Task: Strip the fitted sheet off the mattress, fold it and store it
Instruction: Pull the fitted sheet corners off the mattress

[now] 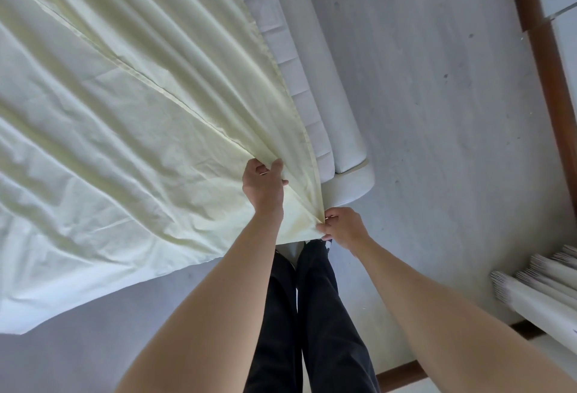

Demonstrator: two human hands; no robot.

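— Pale yellow cotton, by the look of it: the fitted sheet fills the whole left side of the view, spread loose and rumpled over the mattress, with one edge hanging off the near side toward the grey floor.

— So is it stripped yet?

— Mostly, I'd judge. This corner is off, and the white quilted side of the mattress shows bare along the sheet's right edge. Whether the far corners are free I cannot tell; they lie out of view. Folding has not visibly begun, and storing is clearly still to come.

— How does the cloth look?

— Thin and soft. Long creases fan out from the held corner, and a stitched seam runs diagonally across it. It looks likely to slip and bunch when gathered.

— And the hands?

— The left hand is closed on a gathered fold of the sheet, fingers curled into the cloth just inside the corner. Just right of it, lower, the right hand pinches the very tip of the corner, where the creases meet.

— Anything further right?

— A white radiator low against the wall, well apart from the bed.
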